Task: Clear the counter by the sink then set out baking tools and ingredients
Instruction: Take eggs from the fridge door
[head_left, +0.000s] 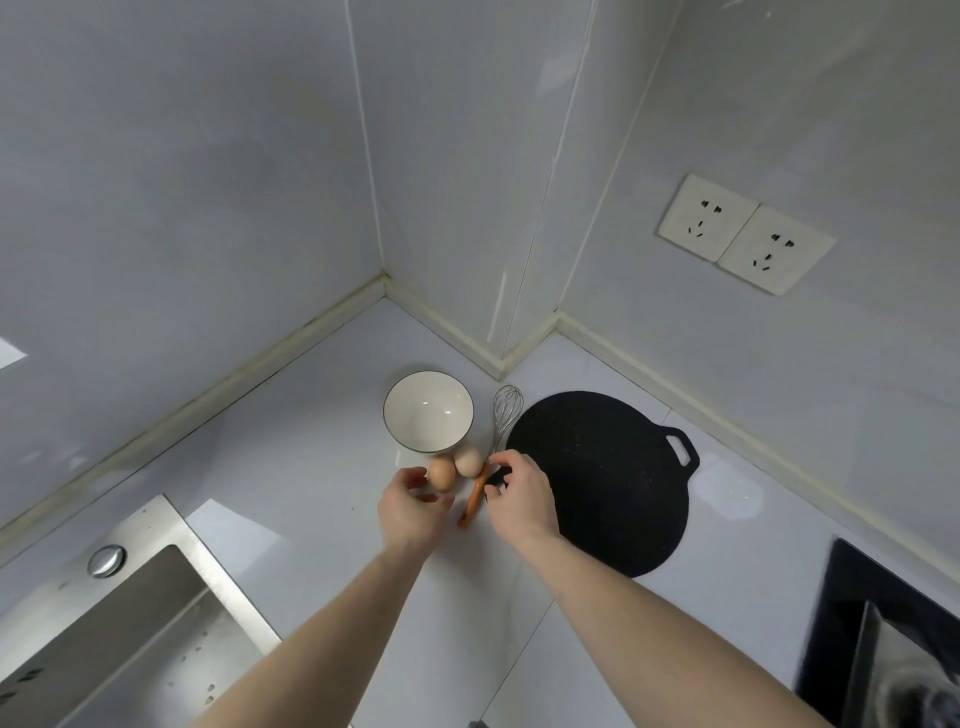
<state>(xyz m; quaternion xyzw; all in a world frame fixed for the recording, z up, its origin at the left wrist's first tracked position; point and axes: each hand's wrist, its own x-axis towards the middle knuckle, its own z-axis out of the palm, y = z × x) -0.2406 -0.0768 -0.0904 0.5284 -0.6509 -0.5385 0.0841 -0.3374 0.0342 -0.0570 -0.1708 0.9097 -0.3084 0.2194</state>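
A white bowl (428, 410) stands near the counter's back corner. Two brown eggs lie just in front of it. My left hand (413, 504) curls its fingers and thumb round the near side of the left egg (442, 472), which rests on the counter. The right egg (468, 460) lies free beside it. A wire whisk (506, 410) with an orange handle (471, 501) lies between the eggs and a black round griddle pan (602, 478). My right hand (519, 493) pinches the whisk where the wires meet the handle; something dark shows under its fingers.
A steel sink (135, 618) with a round drain knob sits at the lower left. A black stove top (883, 639) fills the lower right corner. Two wall sockets (745, 234) are on the right wall. White counter (322, 447) lies left of the bowl.
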